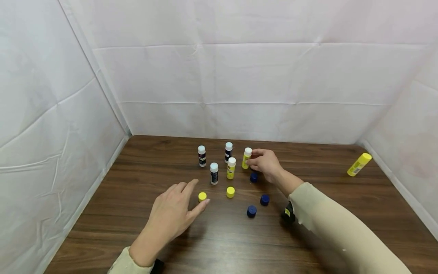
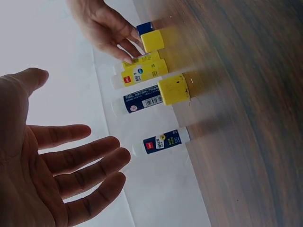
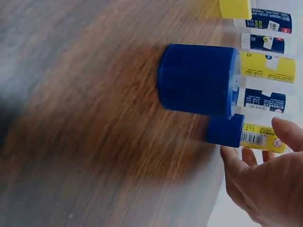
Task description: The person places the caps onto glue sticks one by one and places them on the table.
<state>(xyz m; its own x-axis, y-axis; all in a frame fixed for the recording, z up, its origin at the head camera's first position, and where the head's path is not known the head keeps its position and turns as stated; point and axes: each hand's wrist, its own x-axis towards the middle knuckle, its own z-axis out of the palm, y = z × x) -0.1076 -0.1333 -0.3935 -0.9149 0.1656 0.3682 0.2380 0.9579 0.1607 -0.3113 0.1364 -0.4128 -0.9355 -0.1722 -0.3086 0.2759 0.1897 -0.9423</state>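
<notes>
In the left wrist view, the left hand spreads its fingers and holds nothing, while the right hand has its fingers at the farther yellow glue stick. Near this stand another yellow glue stick, two dark blue glue sticks, two yellow caps and one blue cap, all on the wooden table.

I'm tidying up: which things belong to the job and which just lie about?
Probably the job's:
two white-topped yellow cylindrical glue sticks
three white-topped navy cylindrical glue sticks
two yellow round plastic caps
three blue round plastic caps

Probably just lying about:
yellow-topped yellow cylindrical glue stick, off to the right
</notes>
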